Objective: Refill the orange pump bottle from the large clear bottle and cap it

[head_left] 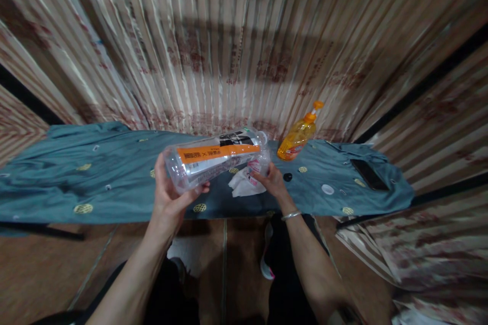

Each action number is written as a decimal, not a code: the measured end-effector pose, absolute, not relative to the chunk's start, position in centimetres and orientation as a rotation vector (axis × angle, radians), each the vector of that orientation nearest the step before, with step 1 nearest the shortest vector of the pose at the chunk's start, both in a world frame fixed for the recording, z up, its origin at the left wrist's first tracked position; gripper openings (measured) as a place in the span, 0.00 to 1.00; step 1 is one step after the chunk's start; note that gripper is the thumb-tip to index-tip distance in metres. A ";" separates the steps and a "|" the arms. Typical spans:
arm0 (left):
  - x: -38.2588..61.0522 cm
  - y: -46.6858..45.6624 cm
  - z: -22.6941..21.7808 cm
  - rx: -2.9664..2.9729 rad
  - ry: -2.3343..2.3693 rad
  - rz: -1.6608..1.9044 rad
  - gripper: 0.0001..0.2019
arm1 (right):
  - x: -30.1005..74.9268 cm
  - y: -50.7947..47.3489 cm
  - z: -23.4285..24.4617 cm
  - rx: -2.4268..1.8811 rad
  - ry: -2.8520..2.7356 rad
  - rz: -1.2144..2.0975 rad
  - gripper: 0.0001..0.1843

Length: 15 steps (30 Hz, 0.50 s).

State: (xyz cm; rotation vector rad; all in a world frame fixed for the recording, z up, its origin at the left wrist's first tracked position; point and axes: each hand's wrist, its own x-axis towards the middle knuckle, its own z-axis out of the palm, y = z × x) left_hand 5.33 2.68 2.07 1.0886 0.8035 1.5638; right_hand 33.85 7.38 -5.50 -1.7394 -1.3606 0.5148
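My left hand grips the base end of a large clear plastic bottle with an orange label, holding it on its side above the table. My right hand is at the bottle's neck end, fingers pinched on a small clear thing with pink print that I cannot name. A crumpled white cloth or tissue lies on the table just below the right hand. A bracelet sits on my right wrist.
The table is draped in a teal cloth with gold dots. An orange pump bottle stands at the back. A small black cap, a white disc and a dark phone lie to the right. Striped curtains surround the table.
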 end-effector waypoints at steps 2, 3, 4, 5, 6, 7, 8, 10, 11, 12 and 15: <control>5.2 2.7 2.1 1.101 0.808 1.562 0.56 | 33.9 7.4 -5.4 -1.749 -1.370 0.512 0.17; 5.1 2.7 2.0 1.107 0.808 1.562 0.56 | 33.9 7.4 -5.4 -1.747 -1.375 0.512 0.17; 5.1 2.7 2.0 1.114 0.809 1.558 0.55 | 33.9 7.4 -5.4 -1.744 -1.377 0.512 0.17; 5.1 2.7 2.0 1.116 0.807 1.556 0.54 | 33.9 7.4 -5.4 -1.739 -1.375 0.515 0.17; 5.1 2.7 2.0 1.110 0.802 1.557 0.53 | 33.9 7.4 -5.4 -1.734 -1.371 0.518 0.17; 5.1 2.6 2.1 1.099 0.796 1.562 0.52 | 33.9 7.4 -5.4 -1.729 -1.365 0.521 0.17; 5.2 2.6 2.1 1.086 0.791 1.563 0.51 | 33.9 7.4 -5.4 -1.726 -1.358 0.524 0.17; 5.3 2.4 2.3 1.063 0.788 1.578 0.50 | 33.8 7.4 -5.3 -1.721 -1.351 0.525 0.17; 5.4 2.4 2.4 1.060 0.789 1.586 0.49 | 33.8 7.4 -5.2 -1.718 -1.347 0.530 0.17; 5.4 2.3 2.5 1.062 0.793 1.590 0.48 | 33.7 7.4 -5.2 -1.715 -1.344 0.536 0.18; 5.4 2.2 2.5 1.062 0.801 1.597 0.47 | 33.6 7.5 -5.2 -1.706 -1.333 0.555 0.19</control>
